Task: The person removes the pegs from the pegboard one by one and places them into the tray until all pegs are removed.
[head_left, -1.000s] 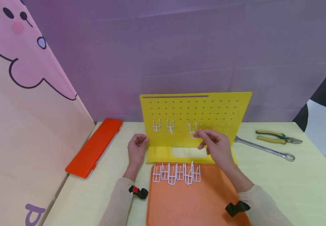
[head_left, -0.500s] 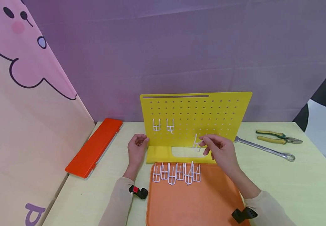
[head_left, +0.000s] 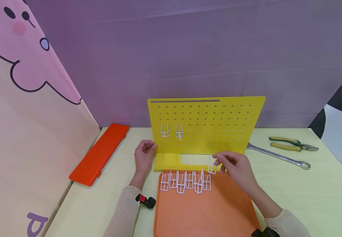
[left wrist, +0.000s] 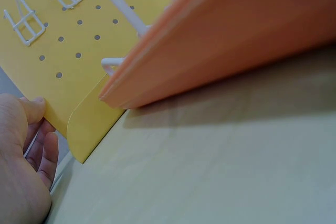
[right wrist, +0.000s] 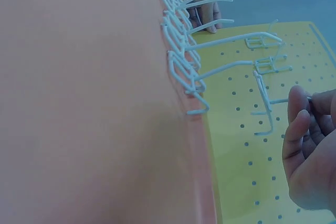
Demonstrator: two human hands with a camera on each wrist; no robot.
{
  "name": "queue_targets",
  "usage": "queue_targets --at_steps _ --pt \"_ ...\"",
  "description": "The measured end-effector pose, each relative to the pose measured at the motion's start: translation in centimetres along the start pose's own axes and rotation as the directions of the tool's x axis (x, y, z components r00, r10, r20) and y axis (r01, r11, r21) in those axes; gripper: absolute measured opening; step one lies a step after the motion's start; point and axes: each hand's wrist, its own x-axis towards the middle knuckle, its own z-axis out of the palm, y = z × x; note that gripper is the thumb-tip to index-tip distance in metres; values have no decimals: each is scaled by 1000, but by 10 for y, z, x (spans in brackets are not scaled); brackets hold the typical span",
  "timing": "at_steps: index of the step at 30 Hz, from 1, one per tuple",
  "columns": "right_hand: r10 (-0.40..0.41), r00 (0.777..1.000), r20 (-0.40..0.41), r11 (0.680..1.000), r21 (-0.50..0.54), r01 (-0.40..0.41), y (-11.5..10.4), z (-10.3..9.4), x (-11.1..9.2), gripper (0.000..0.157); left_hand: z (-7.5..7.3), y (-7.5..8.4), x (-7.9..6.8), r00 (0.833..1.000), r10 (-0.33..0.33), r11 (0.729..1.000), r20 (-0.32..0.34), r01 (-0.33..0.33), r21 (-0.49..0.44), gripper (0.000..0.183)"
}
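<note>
A yellow pegboard stands upright on its base, with two white wire hooks hung at its left. My left hand grips the board's lower left edge; in the left wrist view its thumb lies on the front face. With thumb and fingertips my right hand pinches another white wire hook by its prong. That hook is in front of the board's base, just over the far edge of the orange tray. Several more hooks are lined up along that edge.
On the left lies a long red case. A combination wrench reaches out from behind the board's right side. Beyond it are pliers with yellow-green handles. A purple cloth hangs behind the table.
My right hand has drawn the hook away from the pegboard's face, down and slightly right, to the tray's far edge. My left hand has stayed at the board's edge.
</note>
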Motion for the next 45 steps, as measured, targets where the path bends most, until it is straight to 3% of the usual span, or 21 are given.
queue_targets --at_steps 10,17,26,45 --pt "53 997 50 999 -15 -52 10 -11 -10 20 1 -2 1 1000 1 1000 6 -1 5 13" --pt "120 987 110 993 -14 -119 11 -12 -15 17 3 29 -11 1000 -5 1000 -20 5 -25 15" --pt "144 972 188 988 -78 -131 13 -13 -17 18 3 28 -11 1000 -5 999 -21 5 -33 13" --pt "224 935 276 975 -64 -214 20 -12 -16 22 5 28 -11 999 -2 1000 -39 2 -20 12"
